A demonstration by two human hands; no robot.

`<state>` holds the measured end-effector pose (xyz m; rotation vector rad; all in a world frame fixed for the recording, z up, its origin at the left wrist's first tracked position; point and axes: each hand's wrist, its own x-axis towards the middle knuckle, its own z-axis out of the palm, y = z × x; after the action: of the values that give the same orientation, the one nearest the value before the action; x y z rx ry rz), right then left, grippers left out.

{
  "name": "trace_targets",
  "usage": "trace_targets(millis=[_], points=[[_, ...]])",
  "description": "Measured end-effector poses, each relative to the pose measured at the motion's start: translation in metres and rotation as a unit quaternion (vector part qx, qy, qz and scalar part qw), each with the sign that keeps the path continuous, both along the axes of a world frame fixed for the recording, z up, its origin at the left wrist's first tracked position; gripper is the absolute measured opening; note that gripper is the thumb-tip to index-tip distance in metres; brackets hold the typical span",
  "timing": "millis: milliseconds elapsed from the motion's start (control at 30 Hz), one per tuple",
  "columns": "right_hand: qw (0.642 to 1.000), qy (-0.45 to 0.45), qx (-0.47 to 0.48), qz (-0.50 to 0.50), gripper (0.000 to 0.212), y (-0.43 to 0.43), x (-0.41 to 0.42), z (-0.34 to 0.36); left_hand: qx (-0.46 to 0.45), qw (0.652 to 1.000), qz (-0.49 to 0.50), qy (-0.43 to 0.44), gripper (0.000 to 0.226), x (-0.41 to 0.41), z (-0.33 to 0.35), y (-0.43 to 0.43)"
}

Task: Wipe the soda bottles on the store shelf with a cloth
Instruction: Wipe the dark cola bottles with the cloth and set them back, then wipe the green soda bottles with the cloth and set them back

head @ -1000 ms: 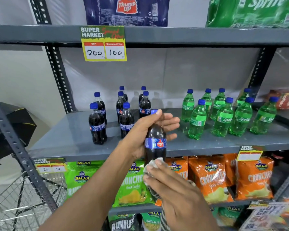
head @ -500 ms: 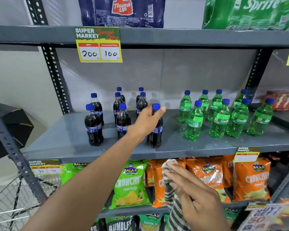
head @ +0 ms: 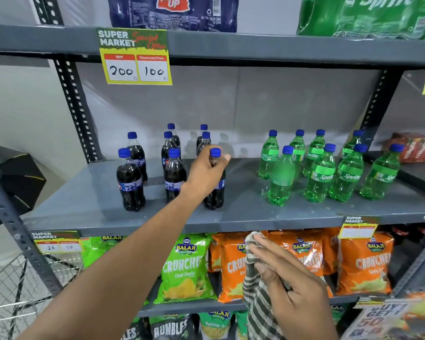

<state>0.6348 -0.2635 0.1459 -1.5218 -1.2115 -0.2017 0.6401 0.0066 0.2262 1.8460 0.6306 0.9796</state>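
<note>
Several dark cola bottles with blue caps stand on the grey shelf (head: 88,207) at the left. My left hand (head: 206,174) is wrapped around the neck of the front right cola bottle (head: 216,195), which stands upright on the shelf. Several green Sprite bottles (head: 320,175) stand in a group to the right. Below the shelf edge, my right hand (head: 290,278) holds a striped cloth (head: 258,300) bunched in its fingers, in front of the snack bags.
Green and orange Balaji snack bags (head: 185,268) fill the lower shelf. Shrink-wrapped soda packs (head: 174,11) sit on the top shelf, with a yellow price tag (head: 135,57) below them. A wire basket (head: 12,295) is at lower left. A slotted upright (head: 75,106) stands behind the colas.
One second ago my left hand held the cola bottle off the shelf against the cloth. The bottle now stands on the shelf, and my right hand with the cloth has dropped lower.
</note>
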Motion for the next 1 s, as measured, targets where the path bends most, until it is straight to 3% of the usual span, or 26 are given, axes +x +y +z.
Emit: trace_targets(millis=[100, 167, 267, 333, 667, 867, 1000], points=[[0.999, 0.034, -0.006, 0.006, 0.047, -0.003, 0.006, 0.01, 0.045, 0.998, 0.035, -0.021, 0.044, 0.0, 0.004, -0.004], [0.999, 0.031, -0.018, 0.003, 0.047, -0.005, 0.014, 0.021, 0.133, 0.988, 0.069, -0.045, 0.051, 0.001, 0.007, -0.012], [1.0, 0.025, -0.011, -0.011, 0.039, -0.008, 0.03, 0.039, 0.29, 0.952, 0.072, -0.068, 0.047, 0.005, 0.009, -0.037], [0.999, 0.019, -0.007, -0.026, 0.036, -0.008, 0.041, 0.051, 0.336, 0.938, 0.043, -0.075, 0.043, 0.012, 0.008, -0.054], [0.991, 0.056, 0.0, -0.124, 0.034, -0.027, 0.066, 0.078, 0.17, 0.98, -0.095, 0.026, 0.062, 0.08, 0.002, -0.072], [0.983, 0.065, -0.006, -0.174, 0.034, -0.049, 0.06, 0.075, 0.064, 0.989, -0.108, 0.082, 0.059, 0.127, 0.014, -0.069], [0.978, 0.076, -0.017, -0.195, 0.033, -0.061, 0.063, 0.067, -0.004, 0.992, -0.113, 0.059, 0.051, 0.141, 0.008, -0.066]])
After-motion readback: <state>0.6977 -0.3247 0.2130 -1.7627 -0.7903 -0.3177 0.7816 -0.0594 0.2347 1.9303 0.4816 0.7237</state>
